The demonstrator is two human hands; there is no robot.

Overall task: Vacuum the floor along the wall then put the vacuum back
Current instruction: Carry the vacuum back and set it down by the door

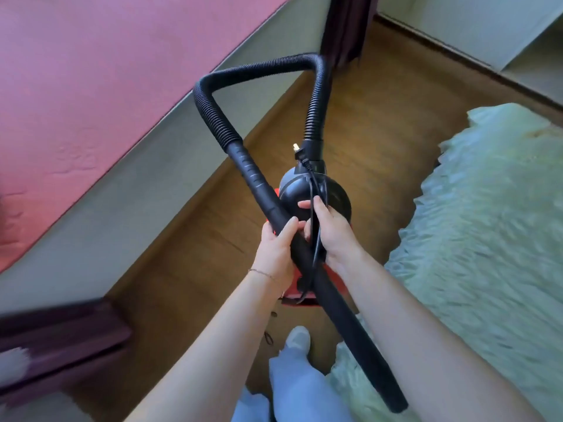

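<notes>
I hold a small red and black vacuum (295, 193) off the wooden floor (195, 254), in front of me. Its ribbed black hose (259, 70) loops up from the front of the body and comes back as a rigid black tube (344, 315) that crosses the body diagonally toward the lower right. My left hand (275, 248) grips the tube and the vacuum's side. My right hand (330, 233) holds the vacuum body and the black power cord (313, 226). The cord's plug (300, 153) rests near the hose joint.
A pink and pale wall (122, 141) runs along the left, with a dark curtain (344, 28) at the far end. A shaggy pale green rug (487, 239) covers the floor on the right. Dark purple furniture (54, 339) stands at the lower left. My leg and foot (297, 339) are below.
</notes>
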